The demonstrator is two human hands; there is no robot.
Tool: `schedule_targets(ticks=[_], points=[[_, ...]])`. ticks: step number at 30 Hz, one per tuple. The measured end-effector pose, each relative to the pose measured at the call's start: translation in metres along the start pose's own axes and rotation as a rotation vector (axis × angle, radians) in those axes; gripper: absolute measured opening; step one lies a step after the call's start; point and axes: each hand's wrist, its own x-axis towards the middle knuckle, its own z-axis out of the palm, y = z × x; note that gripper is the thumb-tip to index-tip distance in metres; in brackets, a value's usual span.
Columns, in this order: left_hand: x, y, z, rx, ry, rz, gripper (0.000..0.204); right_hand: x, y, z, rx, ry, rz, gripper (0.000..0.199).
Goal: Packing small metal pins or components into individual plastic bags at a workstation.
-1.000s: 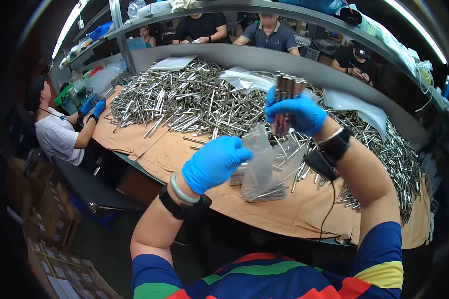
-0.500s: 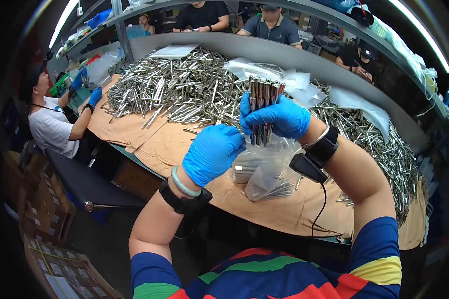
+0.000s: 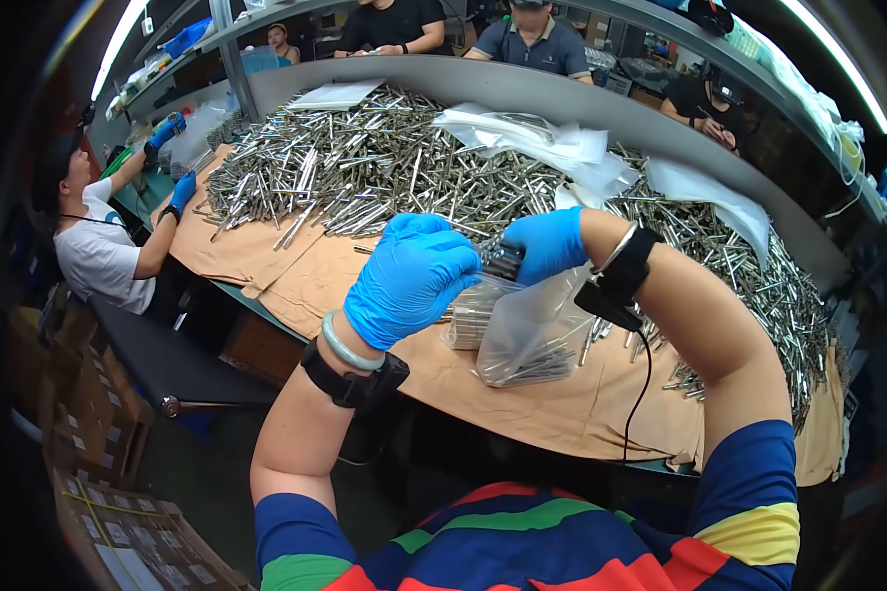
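My right hand (image 3: 547, 246), in a blue glove, is wrapped round a bundle of metal rods (image 3: 503, 260). The bundle is tipped over, its ends toward my left hand. Close beside it, my blue-gloved left hand (image 3: 414, 276) is closed, fingers bent together; what they hold, if anything, is hidden. Below the hands a clear plastic bag (image 3: 537, 330) rests on the table with several rods in its lower part. Left of it sits a second packed bundle of rods (image 3: 470, 323) in clear plastic.
A long heap of loose metal rods (image 3: 355, 167) covers the back of the table, on brown paper (image 3: 562, 424). Flat plastic bags (image 3: 522, 133) lie on the heap. A black cable (image 3: 641, 394) hangs from my right wrist. A gloved co-worker (image 3: 108, 236) is at the left.
The rod bundle in my right hand has gone from upright to tilted and lower, by the bag's top. My left hand has risen slightly and shifted left.
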Motion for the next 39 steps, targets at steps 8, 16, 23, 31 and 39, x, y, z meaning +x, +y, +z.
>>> schedule_targets(ticks=[8, 16, 23, 31, 39], points=[[-0.005, -0.010, 0.001, -0.059, 0.020, -0.031, 0.011, -0.044, 0.005, -0.009, 0.186, 0.275, -0.168, 0.028], [-0.002, -0.011, 0.013, -0.518, -0.016, -0.229, 0.010, -0.101, 0.045, 0.006, 0.126, 0.349, -0.099, 0.034], [0.000, -0.003, 0.016, -0.607, -0.150, -0.354, 0.018, -0.093, 0.041, 0.019, 0.119, 0.447, -0.146, 0.048], [0.001, 0.002, 0.027, -0.375, -0.098, -0.224, 0.015, -0.127, 0.026, 0.031, 0.292, 0.461, -0.186, 0.046], [0.014, 0.011, 0.026, -0.144, -0.124, -0.243, 0.010, -0.179, 0.015, 0.068, 0.372, 0.710, -0.271, 0.036]])
